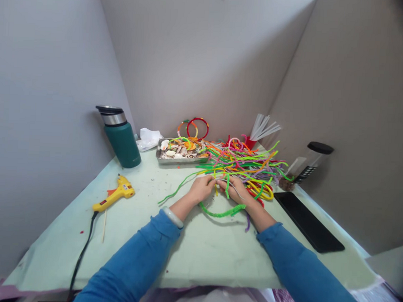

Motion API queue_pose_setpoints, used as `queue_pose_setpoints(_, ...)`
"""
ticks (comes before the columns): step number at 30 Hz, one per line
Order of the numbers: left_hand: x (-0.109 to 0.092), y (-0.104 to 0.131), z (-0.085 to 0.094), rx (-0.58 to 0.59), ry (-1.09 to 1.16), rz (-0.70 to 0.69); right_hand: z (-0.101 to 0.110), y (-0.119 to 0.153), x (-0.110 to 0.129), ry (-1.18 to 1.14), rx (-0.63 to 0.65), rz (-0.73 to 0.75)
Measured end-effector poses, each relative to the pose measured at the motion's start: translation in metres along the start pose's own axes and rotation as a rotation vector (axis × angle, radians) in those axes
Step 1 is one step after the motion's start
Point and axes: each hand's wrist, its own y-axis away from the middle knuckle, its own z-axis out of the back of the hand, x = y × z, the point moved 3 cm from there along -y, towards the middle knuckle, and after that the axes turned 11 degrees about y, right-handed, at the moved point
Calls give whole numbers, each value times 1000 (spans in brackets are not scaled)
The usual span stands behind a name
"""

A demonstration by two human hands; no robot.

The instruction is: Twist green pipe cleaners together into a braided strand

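Both hands meet above the middle of the table. My left hand [202, 187] is closed, its thumb and fingers pinching a thin wire ring with a short yellow pipe cleaner [216, 189] at its tip. Close beside it, my right hand [233, 188] is closed on the same ring, with a green piece [227, 186] hanging over the fingers. The ring's lower part, wrapped in bright green [220, 213], curves below the hands. A purple end [248, 223] sticks out under the right wrist. The fingertips partly hide the ring's top.
Behind the hands lie a heap of colored pipe cleaners [241, 160] and a metal tray [184, 161] of shells. A yellow glue gun [116, 197] and green bottle [122, 143] are left; a black phone-like slab [308, 222] and clear container [310, 163] are right. Two wrapped rings [207, 129] lean behind.
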Motion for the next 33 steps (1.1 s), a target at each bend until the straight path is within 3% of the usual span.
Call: queue_pose_setpoints(33, 0, 1, -1, 9, 1, -2, -2, 0, -2, -20, 12, 3)
